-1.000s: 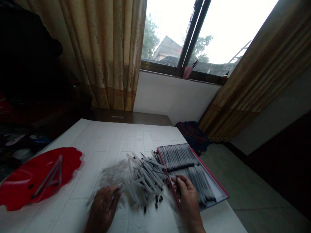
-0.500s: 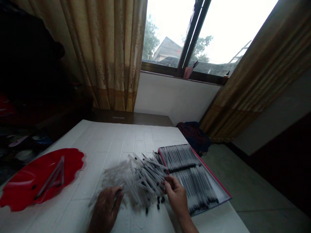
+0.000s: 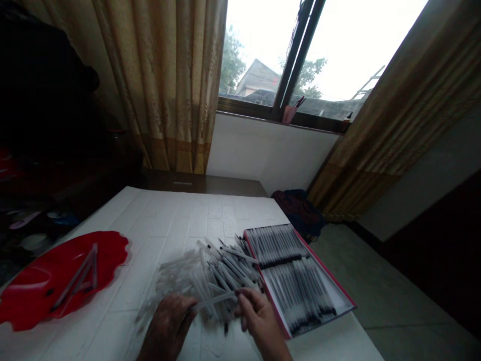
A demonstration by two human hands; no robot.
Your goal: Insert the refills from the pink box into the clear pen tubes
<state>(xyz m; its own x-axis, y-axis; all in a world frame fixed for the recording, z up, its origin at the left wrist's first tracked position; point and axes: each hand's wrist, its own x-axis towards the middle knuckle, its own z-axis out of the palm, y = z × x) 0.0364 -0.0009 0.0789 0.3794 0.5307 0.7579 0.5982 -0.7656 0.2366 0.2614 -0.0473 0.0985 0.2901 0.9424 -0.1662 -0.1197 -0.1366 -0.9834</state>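
Observation:
Between my hands lies a clear pen barrel [image 3: 215, 301], slanting slightly up to the right. My left hand [image 3: 165, 323] is closed on its left end. My right hand [image 3: 259, 318] is pinched at the barrel's other end; any small part between its fingertips is hidden. Just beyond my hands, a pile of loose clear barrels [image 3: 178, 273] spreads over the table, and pens or tubes with dark tips [image 3: 233, 265] are heaped at its right. A small black cap [image 3: 226, 328] lies near my right hand.
An open red-edged box [image 3: 321, 260] at the right holds two rows of pens with dark ends. A red scalloped tray [image 3: 26, 286] with a few clear tubes stands at the left. The white table [image 3: 180, 210] has a brick pattern. Dark cloth [image 3: 296, 210] lies beyond its far right corner.
My right hand has moved left and down from beside the box to the barrel's end. My left hand has shifted slightly right and down, still with the barrel.

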